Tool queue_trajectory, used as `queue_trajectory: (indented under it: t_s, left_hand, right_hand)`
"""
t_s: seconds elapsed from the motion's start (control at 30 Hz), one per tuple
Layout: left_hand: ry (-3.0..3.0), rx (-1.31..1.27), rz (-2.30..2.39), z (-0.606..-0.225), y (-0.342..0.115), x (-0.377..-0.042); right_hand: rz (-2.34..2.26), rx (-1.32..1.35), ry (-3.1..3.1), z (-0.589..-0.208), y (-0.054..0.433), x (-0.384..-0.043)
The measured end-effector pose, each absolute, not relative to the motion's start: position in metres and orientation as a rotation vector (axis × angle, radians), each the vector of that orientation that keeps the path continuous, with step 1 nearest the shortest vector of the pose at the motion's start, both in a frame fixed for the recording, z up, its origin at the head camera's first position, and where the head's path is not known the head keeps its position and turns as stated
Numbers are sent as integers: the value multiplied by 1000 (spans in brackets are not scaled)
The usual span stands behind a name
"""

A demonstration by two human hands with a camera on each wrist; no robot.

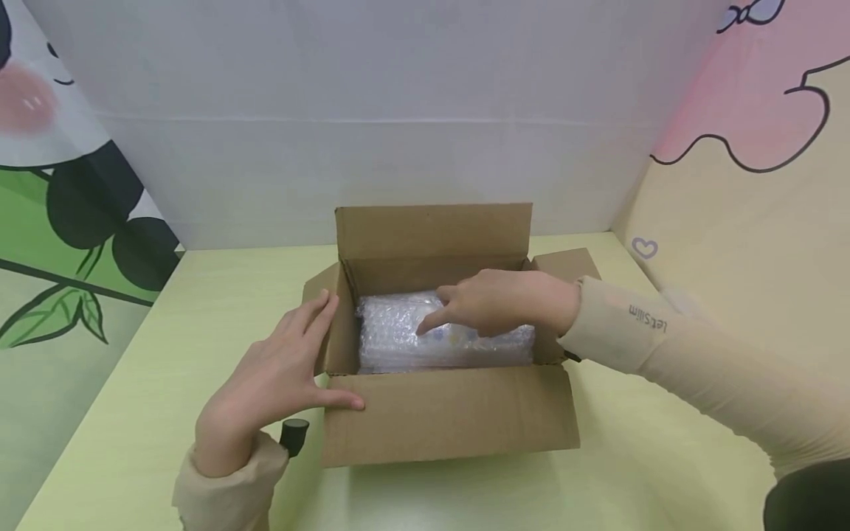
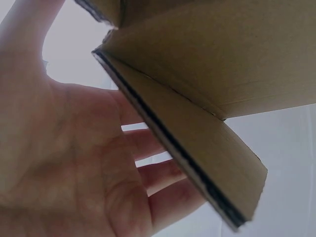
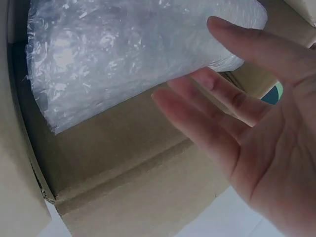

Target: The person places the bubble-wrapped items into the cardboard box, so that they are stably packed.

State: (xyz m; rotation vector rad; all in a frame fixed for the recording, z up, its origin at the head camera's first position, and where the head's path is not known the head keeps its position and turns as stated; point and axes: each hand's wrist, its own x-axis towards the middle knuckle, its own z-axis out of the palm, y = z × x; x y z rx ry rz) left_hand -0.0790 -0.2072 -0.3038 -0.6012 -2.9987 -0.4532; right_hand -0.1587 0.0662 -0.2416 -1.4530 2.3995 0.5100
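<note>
A cardboard box [image 1: 451,420] stands with its flaps spread. Inside lies a bundle in clear bubble wrap [image 1: 392,332], also large in the right wrist view as bubble wrap [image 3: 98,59]; faint coloured spots show through it. My left hand [image 1: 272,372] rests against the box's left side, thumb on the front flap. In the left wrist view its straight fingers [image 2: 168,177] lie behind a side flap [image 2: 197,133]. Over the bundle is my right hand [image 1: 491,301], its thumb above the wrap and its loosely extended fingers [image 3: 202,123] at the bundle's edge. Whether they touch it I cannot tell.
The box stands on a pale yellow-green table [image 1: 219,295]. Behind it rises a white backdrop [image 1: 425,162], with printed panels at left and right. A small black object [image 1: 294,436] shows by my left wrist. A teal patch [image 3: 272,94] shows beyond the right fingers.
</note>
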Motion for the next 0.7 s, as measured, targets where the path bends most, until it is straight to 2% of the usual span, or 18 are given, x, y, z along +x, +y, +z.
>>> queue_trajectory:
  t_s: [0.43,0.7]
  left_hand:
    - [-2997,-604,-461,-303,-207,-79]
    - [-2995,-604,-464,-304,-207,-80]
  right_hand:
    - [479,-1444,2506,-219,75,-160]
    - [116,-1432,2728,-187,115,-162]
